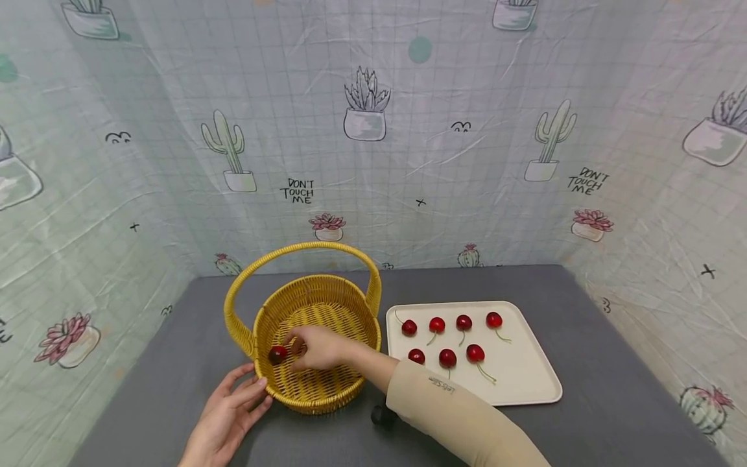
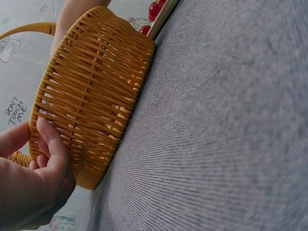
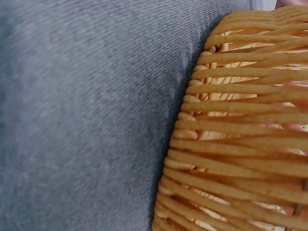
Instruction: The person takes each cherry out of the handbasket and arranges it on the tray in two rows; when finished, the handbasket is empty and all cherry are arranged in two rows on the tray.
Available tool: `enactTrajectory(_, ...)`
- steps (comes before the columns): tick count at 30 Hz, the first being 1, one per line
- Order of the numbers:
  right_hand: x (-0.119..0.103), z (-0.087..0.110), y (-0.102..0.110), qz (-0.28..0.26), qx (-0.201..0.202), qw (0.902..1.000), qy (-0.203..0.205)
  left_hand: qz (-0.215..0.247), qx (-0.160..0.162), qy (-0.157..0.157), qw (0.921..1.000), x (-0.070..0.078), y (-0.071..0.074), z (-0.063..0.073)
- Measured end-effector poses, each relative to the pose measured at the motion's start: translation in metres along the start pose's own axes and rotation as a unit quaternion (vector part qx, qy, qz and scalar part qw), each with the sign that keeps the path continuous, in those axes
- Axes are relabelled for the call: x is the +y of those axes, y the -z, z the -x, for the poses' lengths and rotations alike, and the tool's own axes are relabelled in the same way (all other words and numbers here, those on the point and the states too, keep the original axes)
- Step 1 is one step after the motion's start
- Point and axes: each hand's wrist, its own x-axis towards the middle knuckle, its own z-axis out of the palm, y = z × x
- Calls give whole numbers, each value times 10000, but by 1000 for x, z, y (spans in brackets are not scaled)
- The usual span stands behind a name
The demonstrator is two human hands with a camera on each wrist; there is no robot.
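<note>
A round yellow wicker basket with a tall arched handle stands on the grey table. Inside it, at the left, lies a dark red cherry. My right hand reaches into the basket, its thumb and fingers parted and bent loosely just right of the cherry, with a small gap between. In the right wrist view the woven basket wall hides most of that hand. Fingers of my left hand touch the basket's left front rim from outside; the left wrist view shows fingertips against the weave.
Right of the basket, a cream tray holds several red cherries with green stems. My right sleeve crosses its front left corner. A black object sits under the right forearm. Patterned cloth walls the table's back and sides.
</note>
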Motion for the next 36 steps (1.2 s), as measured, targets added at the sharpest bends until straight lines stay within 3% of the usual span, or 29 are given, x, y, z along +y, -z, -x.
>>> enactTrajectory(16,-8,-8,-5,395,-106,9990,-205,-1,-27,16,10000,2,-3,0)
enactTrajectory(27,-9,-11,-13,852,-14,9964,40,-1,-27,-4,10000,1,-1,1)
enactTrajectory(36,-17,-14,-21,1663,169,9858,148,101,-57,-61,9999,1,-1,2)
